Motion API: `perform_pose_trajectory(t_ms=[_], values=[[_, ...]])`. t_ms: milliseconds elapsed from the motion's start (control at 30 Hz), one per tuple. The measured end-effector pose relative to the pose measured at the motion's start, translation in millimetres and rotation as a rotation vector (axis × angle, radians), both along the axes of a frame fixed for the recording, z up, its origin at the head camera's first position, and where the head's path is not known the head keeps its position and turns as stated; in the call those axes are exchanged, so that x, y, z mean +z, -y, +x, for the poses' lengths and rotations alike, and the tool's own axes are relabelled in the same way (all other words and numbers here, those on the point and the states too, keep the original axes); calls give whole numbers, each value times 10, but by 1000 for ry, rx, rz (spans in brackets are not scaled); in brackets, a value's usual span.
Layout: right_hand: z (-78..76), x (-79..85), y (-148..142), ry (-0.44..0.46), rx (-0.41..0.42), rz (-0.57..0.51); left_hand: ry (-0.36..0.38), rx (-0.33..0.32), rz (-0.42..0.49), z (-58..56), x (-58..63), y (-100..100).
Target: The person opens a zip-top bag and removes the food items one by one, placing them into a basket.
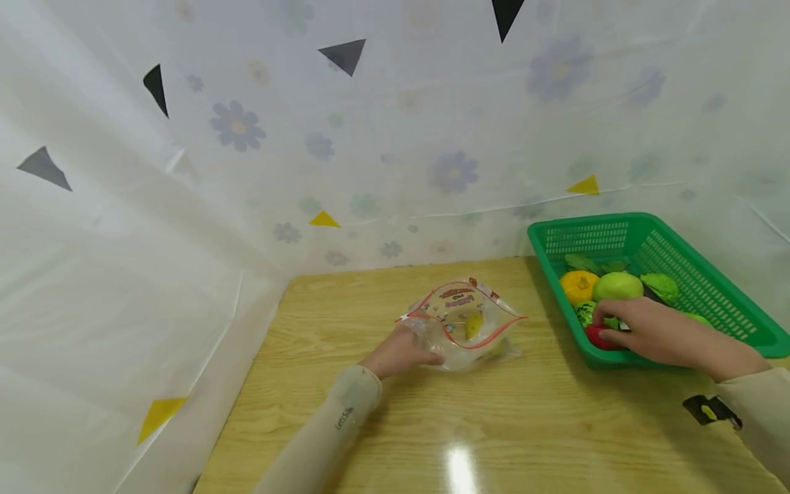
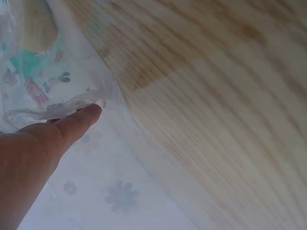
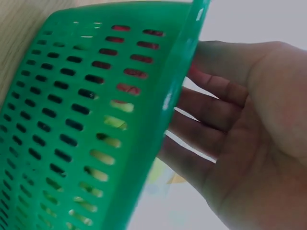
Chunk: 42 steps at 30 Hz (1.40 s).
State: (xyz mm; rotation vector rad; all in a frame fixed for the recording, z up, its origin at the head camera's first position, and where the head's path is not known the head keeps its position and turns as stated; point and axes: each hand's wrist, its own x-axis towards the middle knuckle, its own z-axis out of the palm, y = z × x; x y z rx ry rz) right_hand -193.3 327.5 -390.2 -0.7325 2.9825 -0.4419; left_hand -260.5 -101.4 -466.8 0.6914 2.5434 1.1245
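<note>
My left hand [image 1: 404, 352] holds the left side of a clear zip bag [image 1: 459, 355], its thumb outside on the near side. The bag has a red zip edge and printed pictures, and its mouth gapes. Inside lies a yellow piece [image 1: 474, 325], blurred through the plastic in the left wrist view. Over the near wall of a green basket [image 1: 756, 322], my right hand [image 1: 663, 334] reaches in, with thumb and forefinger pinching a red round fruit or vegetable [image 1: 597, 336]. The basket wall hides most of this grip in the right wrist view.
Beside the red piece lie a small orange pumpkin [image 1: 578, 286], a large yellow-green fruit [image 1: 617, 286] and leafy greens [image 1: 660, 287]. The basket stands at the right of the wooden table [image 1: 494, 425]. A white flowered sheet [image 1: 395, 137] rises behind and to the left.
</note>
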Motion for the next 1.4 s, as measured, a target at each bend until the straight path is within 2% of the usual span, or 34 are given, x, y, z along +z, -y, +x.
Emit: perform_pose_trajectory(t_ms=[200,333,400,600,700,833,967,1200,1400], values=[[17,83,186,-141,7,32,-13,-6,-16,5,18,-6],[31,176,474,-282,72,-4,-20,-2,-10,10,22,-10],[34,226,655,-324,107,-25,-22,-4,-3,13,25,-15],[-29,310,1219,-237,208,-75,-30,-16,-5,27,48,-15],[-116,264,1459,-205,274,-79,-40,-22,-8,28,49,-16],[-259,143,1713,-164,314,-46,-50,-25,-11,33,50,-17],[-423,34,1892,-128,325,28,-52,-33,0,35,57,-20],[-670,-10,2029,-110,319,178,-151,-87,-36,15,57,-40],[-821,-55,2093,-26,287,280,-79,-33,9,54,73,-46]])
